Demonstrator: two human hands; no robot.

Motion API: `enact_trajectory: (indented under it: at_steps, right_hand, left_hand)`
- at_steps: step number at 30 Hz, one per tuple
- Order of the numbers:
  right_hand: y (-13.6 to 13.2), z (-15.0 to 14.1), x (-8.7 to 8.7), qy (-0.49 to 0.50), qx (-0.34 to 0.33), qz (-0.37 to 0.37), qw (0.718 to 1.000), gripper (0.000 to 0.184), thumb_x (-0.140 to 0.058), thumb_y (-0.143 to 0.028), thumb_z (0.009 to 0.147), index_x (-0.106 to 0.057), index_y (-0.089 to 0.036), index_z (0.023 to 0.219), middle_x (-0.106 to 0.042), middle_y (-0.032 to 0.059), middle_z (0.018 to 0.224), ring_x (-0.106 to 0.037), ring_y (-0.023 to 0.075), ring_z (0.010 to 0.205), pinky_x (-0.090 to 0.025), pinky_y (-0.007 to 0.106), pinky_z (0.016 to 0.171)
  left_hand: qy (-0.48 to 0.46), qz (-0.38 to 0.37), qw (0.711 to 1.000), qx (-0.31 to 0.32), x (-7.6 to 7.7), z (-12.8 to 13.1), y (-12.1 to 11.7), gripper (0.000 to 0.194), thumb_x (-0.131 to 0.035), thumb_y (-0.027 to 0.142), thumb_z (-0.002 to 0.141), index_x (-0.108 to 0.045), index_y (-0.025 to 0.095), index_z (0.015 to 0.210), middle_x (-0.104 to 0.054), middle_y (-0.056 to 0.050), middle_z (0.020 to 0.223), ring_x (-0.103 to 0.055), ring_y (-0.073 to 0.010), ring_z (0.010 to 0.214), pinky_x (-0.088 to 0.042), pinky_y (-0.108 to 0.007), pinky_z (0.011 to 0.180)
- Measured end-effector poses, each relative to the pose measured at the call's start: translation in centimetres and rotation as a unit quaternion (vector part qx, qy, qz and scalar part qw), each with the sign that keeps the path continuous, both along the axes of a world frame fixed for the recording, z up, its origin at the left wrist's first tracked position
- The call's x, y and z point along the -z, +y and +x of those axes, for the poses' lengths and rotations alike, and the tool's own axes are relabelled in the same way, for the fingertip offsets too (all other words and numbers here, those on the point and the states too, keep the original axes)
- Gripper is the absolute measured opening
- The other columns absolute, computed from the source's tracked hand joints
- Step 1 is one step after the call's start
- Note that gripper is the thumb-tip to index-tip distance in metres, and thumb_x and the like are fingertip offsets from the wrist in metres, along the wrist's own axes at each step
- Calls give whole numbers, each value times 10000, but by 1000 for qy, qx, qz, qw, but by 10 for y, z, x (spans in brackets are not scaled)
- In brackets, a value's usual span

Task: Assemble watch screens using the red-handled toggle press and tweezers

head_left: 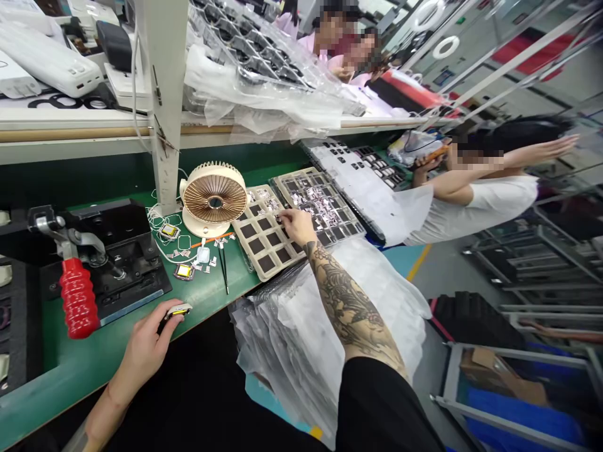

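Note:
My left hand (153, 333) pinches a small white electronic unit with a yellow inside (179, 310) near the bench's front edge. My right hand (298, 226) reaches over the beige compartment tray (270, 266), fingers drawn together at its right side. Whether anything sits between those fingertips is too small to make out. Dark square pads show in several of that tray's compartments. Just beyond it lies a clear tray (342, 233) with many small white and pinkish parts. Two similar units with yellow parts, one of them the nearer unit (184, 271), rest on the green bench.
A red-handled toggle clamp (79, 298) stands at left, and a beige fan (214, 199) behind the tray. Black tweezers (223, 270) lie near small loose parts. Plastic sheets (301, 326) hang below the bench edge. Another person (471, 201) sits at right.

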State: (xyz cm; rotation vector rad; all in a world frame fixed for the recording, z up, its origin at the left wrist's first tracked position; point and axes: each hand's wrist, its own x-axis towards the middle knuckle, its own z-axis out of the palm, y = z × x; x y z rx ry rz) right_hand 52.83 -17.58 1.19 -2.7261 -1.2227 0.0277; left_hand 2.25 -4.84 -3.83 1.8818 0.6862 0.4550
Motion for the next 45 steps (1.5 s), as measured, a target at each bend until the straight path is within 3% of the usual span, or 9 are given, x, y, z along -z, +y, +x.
enact_trajectory:
  at_steps: [8, 15, 19, 23, 27, 30, 33, 37, 45]
  right_hand:
    - [7, 13, -6, 8, 1, -5, 1000, 389, -543, -102, 957, -789, -125, 1257, -806, 137, 1247, -725, 219, 1113, -517, 292, 1058]
    - [24, 20, -11, 42, 8, -55, 998, 115, -731, -128, 854, -828, -173, 894, -818, 80, 890, -725, 210, 858, -526, 275, 862]
    - [19, 4, -30, 10, 23, -15, 1000, 197, -646, -95, 899, -824, -129, 977, -810, 128, 917, -715, 231, 879, -517, 300, 876]
    - [-13, -55, -68, -10, -14, 55, 998, 281, -561, -170, 1018, -827, -153, 1106, -794, 148, 1138, -721, 252, 1022, -542, 350, 960]
    - [-47, -175, -86, 24, -107, 249, 962, 263, -694, -268, 1046, -779, -257, 1295, -788, 58, 1044, -745, 220, 923, -613, 374, 899]
    - [-52, -263, -75, 121, -124, 359, 917, 227, -803, -173, 982, -776, -290, 1174, -802, 18, 967, -765, 197, 854, -634, 351, 806]
    - [-40, -311, -49, 203, -128, 428, 871, 230, -769, -98, 982, -791, -285, 1115, -810, 31, 966, -772, 215, 882, -644, 390, 812]
    - [-20, -321, -21, 269, -149, 447, 840, 254, -765, -80, 977, -822, -282, 1120, -810, 40, 978, -761, 224, 894, -637, 423, 813]
    - [-5, -312, -4, 323, -184, 458, 808, 279, -771, -69, 971, -831, -296, 1122, -799, 35, 960, -752, 222, 898, -635, 421, 803]
  left_hand:
    - [14, 13, 1000, 3, 1, 0, 0, 314, -626, 499, 1104, -759, 291, 1298, -854, -46, 1246, -838, -249, 1086, -633, -294, 899]
    - [24, -12, 1000, -6, -3, 1, -1, 333, -638, 524, 1085, -767, 295, 1291, -858, -48, 1226, -842, -236, 1009, -629, -273, 788]
    - [16, -46, 999, -20, -1, 0, -1, 343, -669, 507, 1069, -737, 287, 1323, -862, -60, 1168, -841, -254, 991, -635, -300, 784]
    - [-14, -71, 997, -36, -6, 4, 1, 278, -697, 459, 1069, -736, 255, 1254, -855, -53, 1070, -829, -244, 997, -621, -321, 914]
    - [-51, -128, 990, -1, -23, 17, -2, 252, -676, 424, 1098, -754, 229, 1238, -844, -47, 1040, -816, -207, 922, -619, -300, 884]
    - [-69, -113, 990, 49, -39, 29, -7, 219, -682, 379, 1104, -788, 235, 1230, -851, -50, 1104, -811, -193, 929, -615, -295, 906]
    - [-75, -44, 993, 77, -50, 35, -14, 186, -712, 318, 1091, -807, 245, 1233, -863, -43, 1155, -816, -195, 1017, -605, -287, 971]
    - [-88, 7, 994, 66, -55, 34, -18, 187, -724, 267, 1079, -804, 229, 1243, -868, -51, 1172, -828, -199, 1028, -627, -277, 949]
    - [-68, 24, 997, 28, -57, 35, -18, 174, -714, 244, 1075, -787, 211, 1231, -859, -54, 1106, -805, -185, 932, -616, -271, 878]
